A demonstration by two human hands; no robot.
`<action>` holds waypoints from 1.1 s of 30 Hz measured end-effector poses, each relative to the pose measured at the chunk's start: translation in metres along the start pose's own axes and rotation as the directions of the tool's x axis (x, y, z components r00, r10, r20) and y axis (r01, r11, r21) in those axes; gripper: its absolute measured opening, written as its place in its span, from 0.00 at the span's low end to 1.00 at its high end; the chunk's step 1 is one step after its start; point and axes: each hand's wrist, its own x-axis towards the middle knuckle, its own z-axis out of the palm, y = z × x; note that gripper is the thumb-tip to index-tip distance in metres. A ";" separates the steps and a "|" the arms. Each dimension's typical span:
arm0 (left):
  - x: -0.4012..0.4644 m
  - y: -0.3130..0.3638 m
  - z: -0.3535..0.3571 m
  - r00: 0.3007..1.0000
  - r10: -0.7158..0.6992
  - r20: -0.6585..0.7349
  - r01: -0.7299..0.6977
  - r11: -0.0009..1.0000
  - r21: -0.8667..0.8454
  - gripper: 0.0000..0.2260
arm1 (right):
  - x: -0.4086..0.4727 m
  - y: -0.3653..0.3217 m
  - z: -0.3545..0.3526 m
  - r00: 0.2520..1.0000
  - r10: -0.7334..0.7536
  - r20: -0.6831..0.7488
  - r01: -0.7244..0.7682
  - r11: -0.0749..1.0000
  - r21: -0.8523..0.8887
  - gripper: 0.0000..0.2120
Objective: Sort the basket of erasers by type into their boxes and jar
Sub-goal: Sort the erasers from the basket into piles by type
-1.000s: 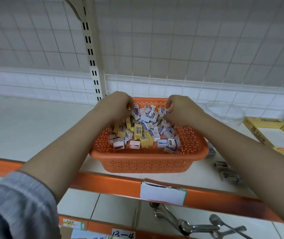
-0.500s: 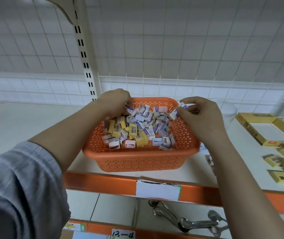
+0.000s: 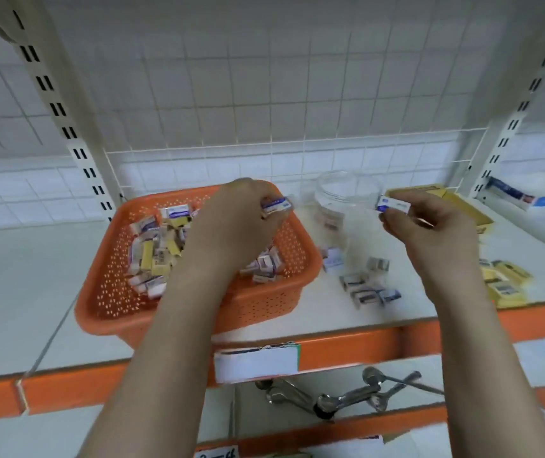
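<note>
We pinch one white eraser in each hand, left hand (image 3: pixel 238 216) over the basket (image 3: pixel 300 259), right hand (image 3: pixel 429 226) beside the jar (image 3: pixel 347 193) (probably its destination).

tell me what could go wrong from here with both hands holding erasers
1. The right hand pinches a white-and-blue eraser by its end, beside the clear jar; a loose pinch might drop it among the small white erasers on the shelf.
2. The left hand holds another white-and-blue eraser over the orange basket; a slip would return it to the unsorted pile.
3. The frame is blurred, so types may be misjudged.
</note>
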 end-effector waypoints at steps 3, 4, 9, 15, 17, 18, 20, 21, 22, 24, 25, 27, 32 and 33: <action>0.007 0.030 0.033 0.997 0.071 -0.002 -0.071 0.993 -0.092 0.10 | 0.002 0.012 -0.037 0.998 0.045 -0.053 -0.047 0.998 -0.032 0.11; 0.008 0.045 0.045 0.997 0.080 -0.003 -0.080 0.989 -0.125 0.09 | 0.003 0.016 -0.054 0.995 0.055 -0.085 -0.060 0.997 -0.050 0.10; 0.005 0.122 0.105 0.990 0.140 0.000 -0.136 0.964 -0.227 0.09 | 0.023 0.059 -0.165 0.956 0.053 -0.290 -0.106 0.979 -0.172 0.06; 0.012 0.220 0.178 0.977 0.186 0.107 -0.141 0.932 -0.334 0.11 | 0.105 0.120 -0.302 0.873 -0.005 -0.488 -0.268 0.830 -0.489 0.10; 0.022 0.247 0.197 0.972 0.192 0.132 -0.134 0.924 -0.358 0.09 | 0.127 0.136 -0.327 0.887 0.009 -0.462 -0.295 0.781 -0.551 0.10; 0.028 0.258 0.207 0.970 0.197 0.146 -0.132 0.922 -0.365 0.09 | 0.135 0.144 -0.337 0.899 0.025 -0.437 -0.302 0.758 -0.578 0.10; 0.043 0.277 0.226 0.962 0.212 0.175 -0.139 0.924 -0.356 0.09 | 0.144 0.157 -0.348 0.931 0.070 -0.359 -0.300 0.706 -0.642 0.10; 0.052 0.286 0.235 0.958 0.218 0.188 -0.141 0.924 -0.354 0.10 | 0.146 0.162 -0.352 0.946 0.094 -0.310 -0.288 0.680 -0.674 0.10; 0.060 0.295 0.243 0.955 0.217 0.203 -0.132 0.922 -0.364 0.11 | 0.146 0.165 -0.354 0.956 0.109 -0.272 -0.273 0.668 -0.693 0.11; 0.079 0.312 0.258 0.951 0.206 0.230 -0.103 0.914 -0.392 0.12 | 0.140 0.167 -0.357 0.960 0.115 -0.256 -0.262 0.693 -0.671 0.12; 0.088 0.320 0.266 0.947 0.208 0.244 -0.098 0.913 -0.397 0.12 | 0.136 0.167 -0.358 0.956 0.098 -0.278 -0.262 0.714 -0.650 0.13; 0.106 0.334 0.284 0.938 0.218 0.269 -0.100 0.915 -0.392 0.13 | 0.124 0.170 -0.358 0.945 0.005 -0.327 -0.223 0.742 -0.633 0.11; 0.134 0.351 0.317 0.918 0.220 0.330 -0.070 0.909 -0.411 0.17 | 0.099 0.170 -0.352 0.922 -0.040 -0.385 -0.188 0.824 -0.535 0.07; 0.135 0.352 0.319 0.910 0.237 0.341 -0.086 0.911 -0.402 0.18 | 0.098 0.169 -0.351 0.922 -0.032 -0.387 -0.196 0.823 -0.533 0.08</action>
